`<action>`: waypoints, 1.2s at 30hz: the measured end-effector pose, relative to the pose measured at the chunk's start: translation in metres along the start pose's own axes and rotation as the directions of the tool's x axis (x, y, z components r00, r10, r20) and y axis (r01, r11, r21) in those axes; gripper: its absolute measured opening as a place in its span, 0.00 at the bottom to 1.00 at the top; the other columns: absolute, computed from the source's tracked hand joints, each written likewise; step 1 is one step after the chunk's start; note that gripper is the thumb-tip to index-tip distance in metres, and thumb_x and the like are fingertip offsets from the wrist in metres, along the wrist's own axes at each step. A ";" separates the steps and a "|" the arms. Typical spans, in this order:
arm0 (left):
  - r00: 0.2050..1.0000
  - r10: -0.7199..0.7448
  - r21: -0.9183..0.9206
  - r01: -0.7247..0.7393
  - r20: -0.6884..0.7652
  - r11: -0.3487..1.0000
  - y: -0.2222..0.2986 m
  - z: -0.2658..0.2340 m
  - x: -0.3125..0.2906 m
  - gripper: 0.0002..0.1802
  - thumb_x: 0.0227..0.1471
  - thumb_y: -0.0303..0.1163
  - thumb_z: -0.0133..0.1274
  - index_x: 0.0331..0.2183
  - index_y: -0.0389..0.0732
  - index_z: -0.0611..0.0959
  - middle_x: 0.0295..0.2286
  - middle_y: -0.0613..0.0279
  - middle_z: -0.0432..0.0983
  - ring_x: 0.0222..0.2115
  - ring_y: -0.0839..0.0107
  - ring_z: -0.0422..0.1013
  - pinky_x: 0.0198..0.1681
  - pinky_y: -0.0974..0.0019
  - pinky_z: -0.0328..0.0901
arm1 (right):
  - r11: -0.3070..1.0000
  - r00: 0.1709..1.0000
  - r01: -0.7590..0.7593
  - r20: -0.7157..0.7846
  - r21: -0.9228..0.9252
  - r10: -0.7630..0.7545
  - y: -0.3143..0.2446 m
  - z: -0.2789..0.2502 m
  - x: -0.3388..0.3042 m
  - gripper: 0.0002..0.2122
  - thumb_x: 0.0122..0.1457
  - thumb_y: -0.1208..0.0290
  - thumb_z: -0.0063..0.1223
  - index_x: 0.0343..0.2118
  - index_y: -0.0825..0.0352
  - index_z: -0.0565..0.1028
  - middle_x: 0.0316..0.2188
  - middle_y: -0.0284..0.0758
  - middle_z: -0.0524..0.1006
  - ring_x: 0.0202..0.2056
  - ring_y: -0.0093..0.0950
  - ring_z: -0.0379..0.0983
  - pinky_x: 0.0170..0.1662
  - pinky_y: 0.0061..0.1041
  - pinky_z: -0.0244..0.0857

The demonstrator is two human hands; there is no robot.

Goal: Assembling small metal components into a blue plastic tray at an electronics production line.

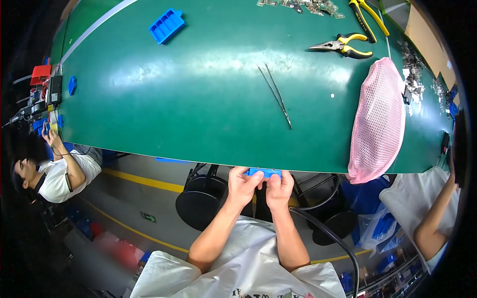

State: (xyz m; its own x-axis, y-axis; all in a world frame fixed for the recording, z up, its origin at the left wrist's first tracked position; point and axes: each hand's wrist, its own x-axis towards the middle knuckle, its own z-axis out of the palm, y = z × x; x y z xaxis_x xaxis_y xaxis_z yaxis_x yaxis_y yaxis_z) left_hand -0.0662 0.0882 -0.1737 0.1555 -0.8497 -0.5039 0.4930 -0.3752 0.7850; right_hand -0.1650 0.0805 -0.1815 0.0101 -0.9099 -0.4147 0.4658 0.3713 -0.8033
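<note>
Both of my hands hold one small blue plastic piece (265, 172) level at the table's near edge. My left hand (241, 186) grips its left end, thumb toward me and fingers closed behind it. At the other end, my right hand (278, 188) pinches it the same way. Fine details of the piece are too small to make out. Beyond my hands, a pair of metal tweezers (279, 99) lies on the green table (189, 109), its joined end pointing toward me.
A blue compartment tray (167, 26) lies far left. At the far right are yellow-and-black needle-nose pliers (343, 45), another plier-like tool (368, 20) and loose small parts (318, 7). A pink mesh bag (378, 119) hangs over the near edge. People sit left (74, 174) and right (427, 213).
</note>
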 end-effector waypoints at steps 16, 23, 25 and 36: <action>0.987 0.057 0.186 -0.085 0.152 0.979 0.014 -0.004 -0.006 0.24 0.52 0.45 0.51 0.41 0.33 0.74 0.29 0.62 0.72 0.23 0.77 0.68 0.24 0.75 0.63 | 0.989 0.985 -0.019 0.166 -0.145 0.043 -0.012 -0.011 -0.004 0.16 0.54 0.65 0.56 0.39 0.72 0.71 0.31 0.34 0.74 0.24 0.18 0.67 0.24 0.17 0.63; 0.995 0.043 0.025 -0.045 0.089 0.999 0.005 0.000 -0.011 0.22 0.55 0.44 0.47 0.40 0.33 0.74 0.26 0.64 0.72 0.22 0.78 0.67 0.23 0.75 0.63 | 0.993 0.999 -0.049 0.008 -0.107 0.050 -0.009 0.002 -0.007 0.15 0.56 0.62 0.53 0.38 0.71 0.71 0.25 0.30 0.72 0.21 0.17 0.65 0.20 0.16 0.59; 0.997 0.041 0.048 -0.044 0.071 0.998 0.005 0.002 -0.010 0.22 0.55 0.44 0.47 0.40 0.33 0.74 0.26 0.64 0.72 0.22 0.78 0.67 0.23 0.75 0.62 | 0.991 0.999 -0.045 -0.016 -0.123 0.043 -0.006 0.002 -0.007 0.15 0.55 0.61 0.53 0.37 0.71 0.71 0.24 0.30 0.72 0.20 0.17 0.64 0.20 0.16 0.59; 0.994 0.102 0.157 -0.095 -0.037 0.983 0.000 0.005 -0.007 0.19 0.55 0.42 0.48 0.34 0.32 0.75 0.21 0.63 0.71 0.18 0.79 0.66 0.20 0.75 0.60 | 0.978 0.995 -0.039 -0.093 -0.204 0.020 0.008 0.000 -0.005 0.24 0.53 0.47 0.51 0.36 0.69 0.70 0.21 0.28 0.71 0.17 0.15 0.64 0.17 0.14 0.57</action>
State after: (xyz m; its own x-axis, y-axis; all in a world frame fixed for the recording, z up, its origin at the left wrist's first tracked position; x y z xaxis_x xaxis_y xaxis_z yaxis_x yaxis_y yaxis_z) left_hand -0.0717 0.0921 -0.1686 0.2363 -0.8692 -0.4344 0.3352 -0.3467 0.8760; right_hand -0.1612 0.0878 -0.1863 -0.0626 -0.8810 -0.4690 0.2745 0.4366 -0.8568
